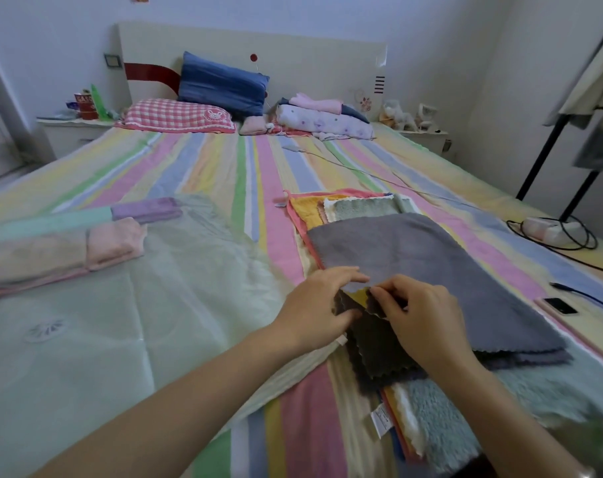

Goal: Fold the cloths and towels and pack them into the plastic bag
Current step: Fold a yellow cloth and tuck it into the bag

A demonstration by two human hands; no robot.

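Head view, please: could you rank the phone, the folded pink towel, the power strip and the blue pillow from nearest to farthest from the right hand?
From the right hand, whose grip pinches the grey cloth:
1. Phone, right, on the bed edge.
2. Power strip, farther right and back.
3. Folded pink towel, far left, in the plastic bag.
4. Blue pillow, at the headboard.

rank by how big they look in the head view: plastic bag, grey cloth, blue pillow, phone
1. plastic bag
2. grey cloth
3. blue pillow, though it lies farthest away, so its true size is unsure
4. phone
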